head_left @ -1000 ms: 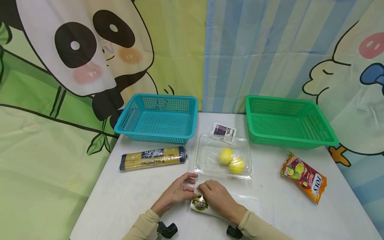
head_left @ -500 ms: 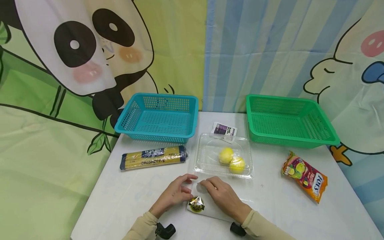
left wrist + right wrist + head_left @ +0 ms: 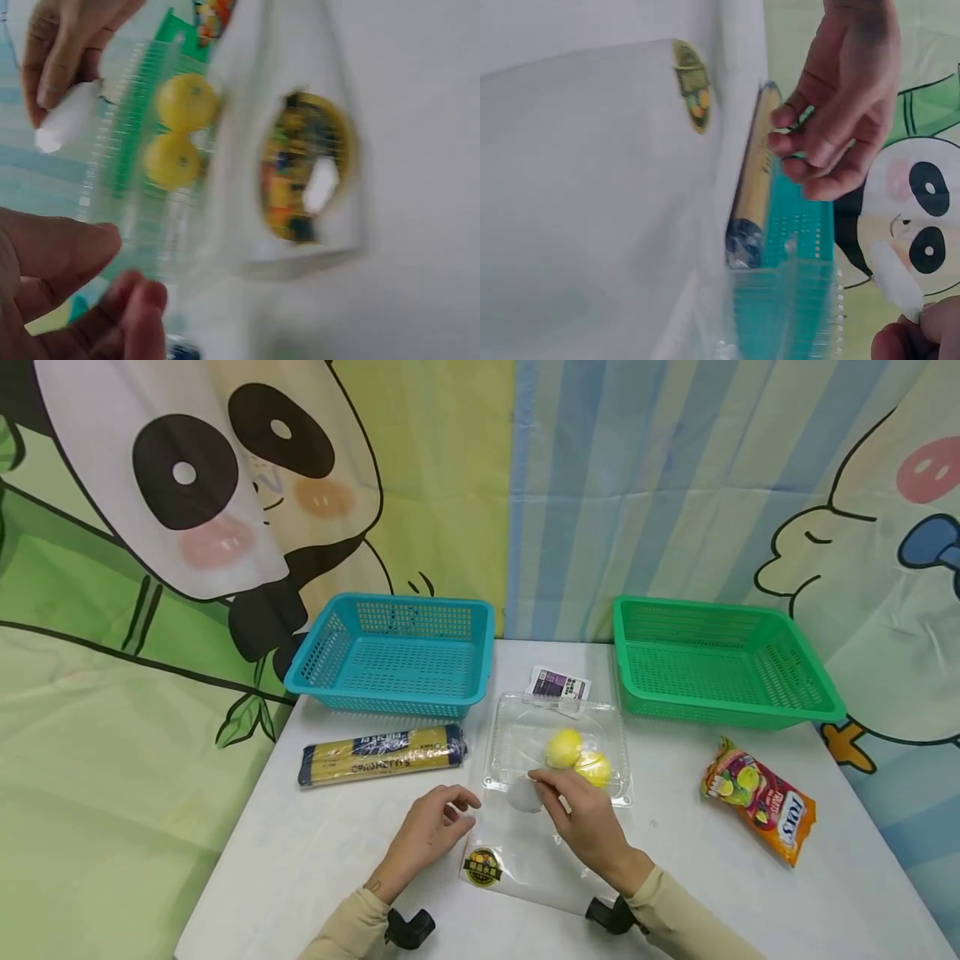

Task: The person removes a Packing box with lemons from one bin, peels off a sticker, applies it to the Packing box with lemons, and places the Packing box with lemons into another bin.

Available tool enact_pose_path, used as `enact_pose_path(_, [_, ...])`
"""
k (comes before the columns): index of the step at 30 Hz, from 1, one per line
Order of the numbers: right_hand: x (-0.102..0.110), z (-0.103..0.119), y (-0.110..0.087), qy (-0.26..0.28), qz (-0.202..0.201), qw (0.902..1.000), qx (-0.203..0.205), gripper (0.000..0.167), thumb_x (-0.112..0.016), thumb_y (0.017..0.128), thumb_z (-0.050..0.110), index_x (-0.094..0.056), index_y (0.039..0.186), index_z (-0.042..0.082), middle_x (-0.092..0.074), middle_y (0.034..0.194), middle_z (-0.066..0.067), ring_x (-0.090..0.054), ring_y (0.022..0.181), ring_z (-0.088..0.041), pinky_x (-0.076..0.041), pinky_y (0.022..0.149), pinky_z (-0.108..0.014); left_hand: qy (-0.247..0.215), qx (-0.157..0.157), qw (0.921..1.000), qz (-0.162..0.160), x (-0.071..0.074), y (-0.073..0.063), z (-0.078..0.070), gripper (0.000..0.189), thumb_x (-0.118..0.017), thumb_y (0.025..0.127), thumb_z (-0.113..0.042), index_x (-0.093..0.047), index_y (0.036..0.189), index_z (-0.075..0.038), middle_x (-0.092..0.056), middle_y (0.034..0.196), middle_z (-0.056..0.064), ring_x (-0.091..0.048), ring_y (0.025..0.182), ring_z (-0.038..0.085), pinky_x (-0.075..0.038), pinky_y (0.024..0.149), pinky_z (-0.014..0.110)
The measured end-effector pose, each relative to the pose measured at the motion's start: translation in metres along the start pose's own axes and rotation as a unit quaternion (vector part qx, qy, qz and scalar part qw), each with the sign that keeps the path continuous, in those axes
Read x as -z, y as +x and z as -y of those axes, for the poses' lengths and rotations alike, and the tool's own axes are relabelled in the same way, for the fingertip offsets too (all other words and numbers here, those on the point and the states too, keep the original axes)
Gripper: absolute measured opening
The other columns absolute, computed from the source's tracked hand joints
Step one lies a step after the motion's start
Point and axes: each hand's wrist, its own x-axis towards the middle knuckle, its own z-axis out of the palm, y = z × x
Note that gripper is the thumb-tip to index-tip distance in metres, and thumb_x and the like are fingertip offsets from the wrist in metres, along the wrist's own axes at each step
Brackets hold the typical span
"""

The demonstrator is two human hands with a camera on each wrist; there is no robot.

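In the head view, my right hand [image 3: 588, 822] pinches a thin white rounded piece [image 3: 525, 795] between thumb and fingertips, above the front edge of a clear plastic box [image 3: 510, 752]. Two yellow round fruits [image 3: 564, 748] are seen through the box. Below lies a clear plastic bag [image 3: 540, 860] with a round black and yellow label [image 3: 482, 867] at its near left corner. Whether the white piece joins the bag, I cannot tell. My left hand [image 3: 427, 835] hovers by the bag's left edge, fingers loosely bent, a gap between thumb and fingers, holding nothing in the left wrist view.
A blue basket [image 3: 401, 703] stands at the back left, a green basket [image 3: 720, 717] at the back right. A spaghetti pack [image 3: 382, 756] lies left, a Fox's candy bag [image 3: 761, 802] right. A purple and white packet [image 3: 558, 683] sits behind the box.
My right hand has moved forward and right to the box with the white piece. The bag, rolled up before, now lies spread out. My left hand has shifted slightly away from it.
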Motion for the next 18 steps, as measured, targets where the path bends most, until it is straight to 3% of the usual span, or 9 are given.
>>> enact_pose_path(3, [0.004,-0.001,0.008,-0.007,-0.012,0.9999,-0.001,0.033,-0.075,0.084,-0.007,-0.072,0.115,0.003,-0.073,0.098,-0.004,-0.069,0.086,-0.016,-0.057,0.074,-0.024,-0.053,-0.006,0.9985,0.007,0.006,0.007,-0.018,0.011,-0.067,0.097,-0.013,-0.072,0.106,-0.012,-0.071,0.097,0.004,-0.065,0.084,0.014,-0.055,0.071,0.026])
enact_pose_path(9, [0.006,0.002,0.02,-0.023,0.001,0.9997,-0.001,0.03,-0.071,0.089,-0.005,-0.07,0.117,0.004,-0.071,0.101,-0.006,-0.068,0.089,-0.017,-0.058,0.075,-0.027,-0.161,-0.007,0.9839,0.078,0.007,0.025,-0.049,0.021,-0.062,0.102,-0.023,-0.072,0.115,-0.009,-0.072,0.1,0.011,-0.068,0.085,0.022,-0.059,0.078,0.045])
enact_pose_path(14, [0.005,0.005,0.025,-0.027,0.009,0.9996,0.001,0.024,-0.069,0.092,-0.003,-0.07,0.115,0.004,-0.07,0.101,-0.006,-0.068,0.091,-0.018,-0.059,0.078,-0.026,-0.205,0.017,0.9761,0.071,0.006,0.039,-0.059,0.027,-0.059,0.104,-0.025,-0.07,0.117,-0.005,-0.072,0.096,0.01,-0.068,0.083,0.018,-0.06,0.08,0.04])
enact_pose_path(18, [0.005,0.005,0.025,-0.045,0.012,0.9988,0.014,0.016,-0.059,0.102,0.008,-0.07,0.113,0.004,-0.068,0.101,-0.005,-0.067,0.091,-0.017,-0.059,0.079,-0.026,-0.245,0.029,0.9668,0.064,0.004,0.048,-0.062,0.032,-0.057,0.104,-0.029,-0.071,0.116,-0.002,-0.072,0.093,0.008,-0.068,0.081,0.015,-0.059,0.077,0.031])
